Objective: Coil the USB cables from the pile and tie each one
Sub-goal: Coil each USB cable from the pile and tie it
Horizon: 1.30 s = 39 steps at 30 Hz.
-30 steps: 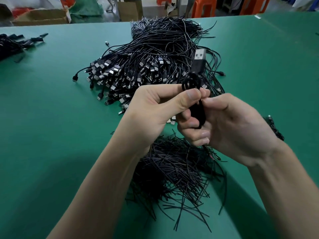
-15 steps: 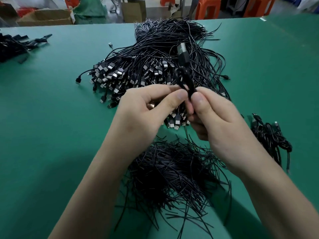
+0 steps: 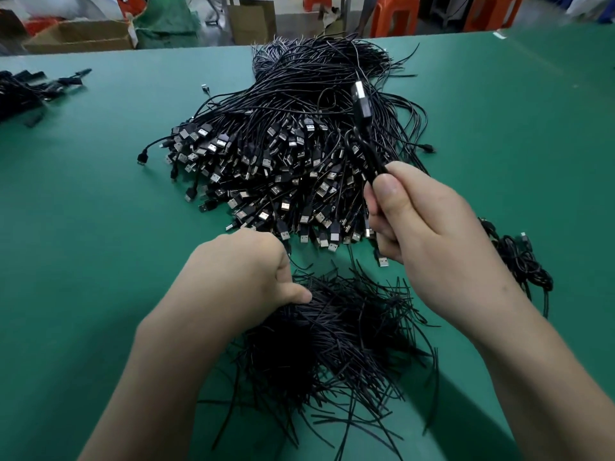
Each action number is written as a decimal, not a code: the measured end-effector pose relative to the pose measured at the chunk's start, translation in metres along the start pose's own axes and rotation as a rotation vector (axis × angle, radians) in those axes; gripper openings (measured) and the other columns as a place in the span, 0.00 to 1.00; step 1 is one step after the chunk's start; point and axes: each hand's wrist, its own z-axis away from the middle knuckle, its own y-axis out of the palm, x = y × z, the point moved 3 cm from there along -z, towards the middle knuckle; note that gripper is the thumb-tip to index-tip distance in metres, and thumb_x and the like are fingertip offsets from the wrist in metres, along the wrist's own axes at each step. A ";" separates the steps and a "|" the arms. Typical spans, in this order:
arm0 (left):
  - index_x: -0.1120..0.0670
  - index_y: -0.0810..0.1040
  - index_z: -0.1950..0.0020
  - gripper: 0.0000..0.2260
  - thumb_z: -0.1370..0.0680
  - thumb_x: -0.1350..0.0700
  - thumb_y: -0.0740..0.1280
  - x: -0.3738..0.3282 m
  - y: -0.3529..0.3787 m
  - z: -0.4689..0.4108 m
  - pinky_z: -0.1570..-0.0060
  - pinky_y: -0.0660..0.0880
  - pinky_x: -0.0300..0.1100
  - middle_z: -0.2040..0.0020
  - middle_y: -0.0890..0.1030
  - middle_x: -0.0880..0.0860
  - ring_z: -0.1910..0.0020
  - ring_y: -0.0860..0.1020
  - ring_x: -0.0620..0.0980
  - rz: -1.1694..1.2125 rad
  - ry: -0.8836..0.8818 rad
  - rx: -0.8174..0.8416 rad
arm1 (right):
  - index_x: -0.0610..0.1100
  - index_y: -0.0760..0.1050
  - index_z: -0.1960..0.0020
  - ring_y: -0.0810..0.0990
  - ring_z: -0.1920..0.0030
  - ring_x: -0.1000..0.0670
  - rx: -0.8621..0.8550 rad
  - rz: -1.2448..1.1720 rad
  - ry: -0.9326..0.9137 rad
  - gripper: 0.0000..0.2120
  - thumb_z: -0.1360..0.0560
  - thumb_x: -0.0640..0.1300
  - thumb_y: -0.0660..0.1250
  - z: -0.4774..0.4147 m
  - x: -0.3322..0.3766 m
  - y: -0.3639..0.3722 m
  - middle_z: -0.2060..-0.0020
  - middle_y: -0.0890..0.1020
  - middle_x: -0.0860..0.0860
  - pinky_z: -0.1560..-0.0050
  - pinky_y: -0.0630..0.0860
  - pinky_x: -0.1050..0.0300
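A big pile of black USB cables (image 3: pixel 286 154) lies on the green table (image 3: pixel 83 227), plugs fanned toward me. My right hand (image 3: pixel 429 227) grips a coiled black cable (image 3: pixel 364 128) upright above the pile, its USB plug pointing up. My left hand (image 3: pixel 246 277) is down at the heap of short black twist ties (image 3: pixel 336 344) near me, fingers curled into the ties; what it holds is hidden.
A small bunch of tied cables (image 3: pixel 519 257) lies to the right of my right hand. More black cables (image 3: pixel 23 91) sit at the far left. Cardboard boxes (image 3: pixel 83 34) and orange stools (image 3: pixel 392 15) stand beyond the table's far edge.
My left hand has let go of the coiled cable and dropped to the twist-tie heap. My right hand now holds the coil alone, slightly further right.
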 end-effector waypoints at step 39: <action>0.55 0.86 0.41 0.10 0.19 0.64 0.69 -0.046 0.002 0.005 0.53 0.79 0.35 0.55 0.86 0.51 0.55 0.84 0.44 1.542 0.507 -0.286 | 0.51 0.64 0.58 0.73 0.68 0.50 -0.163 0.328 -0.050 0.14 0.16 0.56 0.54 0.006 0.001 -0.002 0.65 0.77 0.56 0.64 0.62 0.57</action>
